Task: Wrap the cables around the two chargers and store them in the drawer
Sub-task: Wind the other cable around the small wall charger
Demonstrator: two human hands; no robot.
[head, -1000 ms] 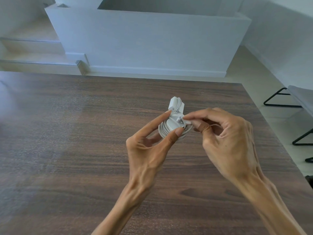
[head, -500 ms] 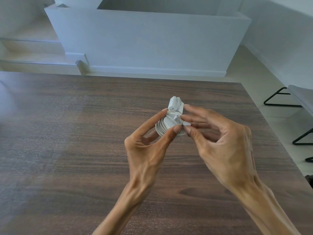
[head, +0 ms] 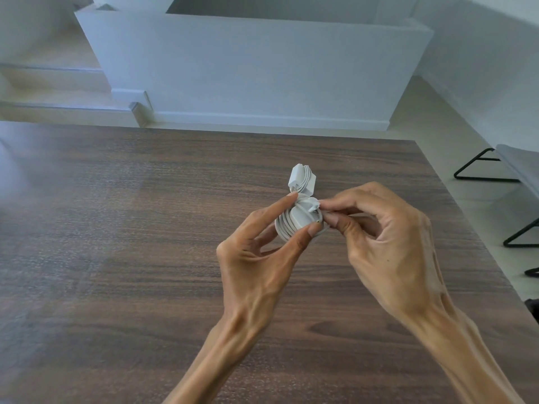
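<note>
Dark walnut-grained wood makes up the table (head: 122,258), the largest thing here, and everything else sits or hovers above its far right part. Over that part the person holds up two white chargers, both already wound in white cable: the upper charger (head: 302,179) sticks out above the fingers, and the lower charger (head: 294,224) is pinched between the left hand's (head: 256,258) forefinger and thumb, its other fingers curled loosely behind.

Half a second ago the right hand (head: 388,243) had its fingers spread loosely against the bundle; now forefinger and thumb have closed on the cable end (head: 314,206), a small plug tip at the lower charger's top edge, with the remaining fingers folded under. A second ago it pinched at much the same spot, so this looks like a re-grip to tuck the loose tip under the coils.

By my reading the wrapping is all but finished, and stowing remains. No drawer shows anywhere around the table.
</note>
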